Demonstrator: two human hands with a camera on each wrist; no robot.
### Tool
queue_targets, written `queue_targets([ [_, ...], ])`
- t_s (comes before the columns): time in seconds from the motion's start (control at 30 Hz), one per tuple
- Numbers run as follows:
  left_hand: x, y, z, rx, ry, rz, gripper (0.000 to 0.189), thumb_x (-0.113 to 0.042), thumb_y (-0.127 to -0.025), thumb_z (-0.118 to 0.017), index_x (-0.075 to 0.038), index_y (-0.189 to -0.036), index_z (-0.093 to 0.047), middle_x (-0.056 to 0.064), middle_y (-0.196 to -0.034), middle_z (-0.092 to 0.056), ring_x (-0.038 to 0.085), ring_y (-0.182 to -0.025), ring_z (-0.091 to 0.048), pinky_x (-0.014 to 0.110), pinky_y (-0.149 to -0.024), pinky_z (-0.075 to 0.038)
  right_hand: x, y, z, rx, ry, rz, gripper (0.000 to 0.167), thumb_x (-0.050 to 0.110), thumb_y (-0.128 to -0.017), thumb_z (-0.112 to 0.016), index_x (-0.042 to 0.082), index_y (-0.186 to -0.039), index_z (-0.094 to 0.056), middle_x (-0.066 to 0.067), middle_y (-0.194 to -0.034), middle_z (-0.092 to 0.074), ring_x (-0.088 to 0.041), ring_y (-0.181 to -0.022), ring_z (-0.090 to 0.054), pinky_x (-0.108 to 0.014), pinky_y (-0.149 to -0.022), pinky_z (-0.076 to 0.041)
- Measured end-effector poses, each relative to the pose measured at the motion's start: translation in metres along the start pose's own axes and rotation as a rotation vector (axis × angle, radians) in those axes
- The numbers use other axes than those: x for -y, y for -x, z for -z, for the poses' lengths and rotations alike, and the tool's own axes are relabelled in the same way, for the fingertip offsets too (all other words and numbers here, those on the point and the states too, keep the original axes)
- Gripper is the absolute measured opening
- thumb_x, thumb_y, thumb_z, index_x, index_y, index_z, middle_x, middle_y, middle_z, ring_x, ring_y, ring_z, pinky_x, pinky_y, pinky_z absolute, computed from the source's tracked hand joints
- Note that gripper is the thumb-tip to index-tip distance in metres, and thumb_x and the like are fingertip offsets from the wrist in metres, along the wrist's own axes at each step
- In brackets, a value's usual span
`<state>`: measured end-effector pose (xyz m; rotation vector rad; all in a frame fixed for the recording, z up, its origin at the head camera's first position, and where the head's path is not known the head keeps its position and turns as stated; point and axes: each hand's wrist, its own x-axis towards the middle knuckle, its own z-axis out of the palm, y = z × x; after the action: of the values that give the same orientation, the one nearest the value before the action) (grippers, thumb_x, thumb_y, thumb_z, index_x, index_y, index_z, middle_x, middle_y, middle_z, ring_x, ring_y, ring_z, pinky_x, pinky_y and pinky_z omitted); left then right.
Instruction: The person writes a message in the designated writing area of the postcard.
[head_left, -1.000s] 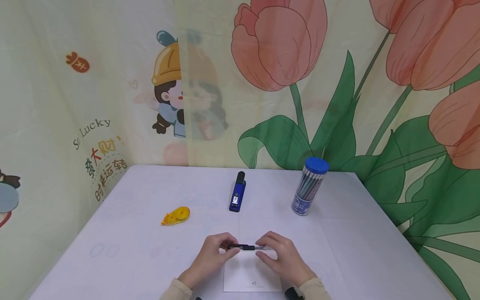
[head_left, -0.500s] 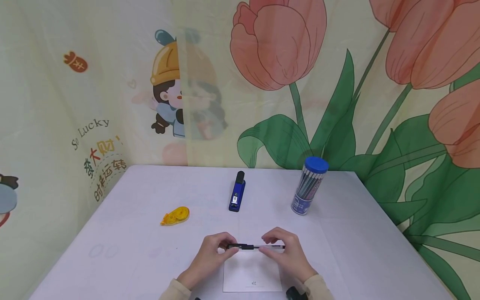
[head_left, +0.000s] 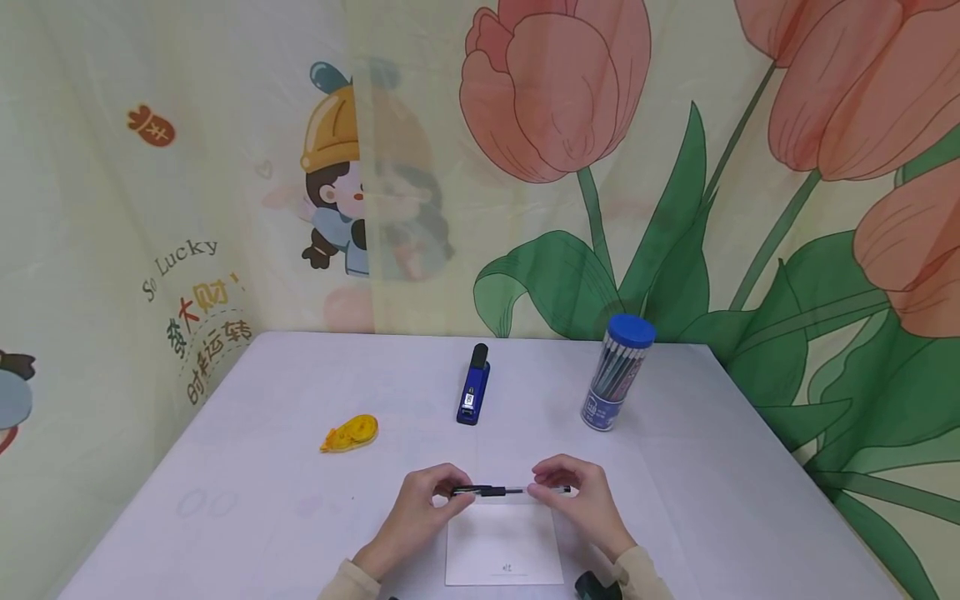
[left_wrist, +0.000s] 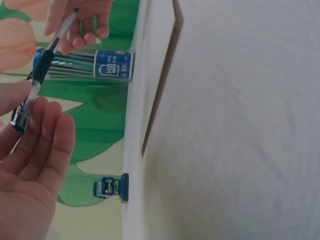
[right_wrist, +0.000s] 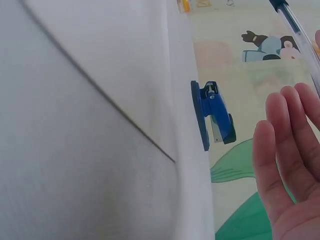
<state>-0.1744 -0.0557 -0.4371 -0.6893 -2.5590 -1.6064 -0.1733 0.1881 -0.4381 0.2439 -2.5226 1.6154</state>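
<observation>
A clear-barrelled pen with a black grip section [head_left: 492, 491] lies level between both hands, above a white card [head_left: 502, 546] on the table. My left hand [head_left: 422, 507] pinches its dark clip end between thumb and fingers. In the left wrist view the pen [left_wrist: 43, 65] slants up towards the right hand [left_wrist: 80, 25]. At the clear end, my right hand [head_left: 581, 500] has its thumb across the barrel and its fingertips a little above it. Its fingers [right_wrist: 282, 135] look fairly straight in the right wrist view, beside the clear barrel [right_wrist: 297, 35].
A blue stapler [head_left: 473, 385] lies further back on the white table [head_left: 262, 483]. Left of it is a yellow correction tape [head_left: 351, 433]. At the back right stands a blue-lidded tub of pencils [head_left: 617, 375]. Patterned curtains [head_left: 420, 167] hang behind the table.
My right hand has slid outward to the right along the barrel, its fingers lifting, so more of the pen's middle shows. My left hand keeps its pinch, nearly still.
</observation>
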Motion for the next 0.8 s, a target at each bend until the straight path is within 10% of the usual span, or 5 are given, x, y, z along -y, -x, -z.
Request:
queue_targets([
  [0.8,-0.0007,0.0011,-0.0037,-0.033,0.023,-0.006,0.009,-0.011,-0.085,-0.071,-0.009,-0.094,-0.068,-0.001,-0.087,-0.069,0.004,-0.078,-0.06,0.019,-0.077,-0.052,-0.0024,-0.0018,-0.0083,0.159,-0.414,-0.246,0.04,0.017,-0.089,-0.068,-0.015,-0.111,-0.058,-0.008,-0.092,-0.068,-0.016,-0.079,-0.066,-0.031,-0.079,-0.054],
])
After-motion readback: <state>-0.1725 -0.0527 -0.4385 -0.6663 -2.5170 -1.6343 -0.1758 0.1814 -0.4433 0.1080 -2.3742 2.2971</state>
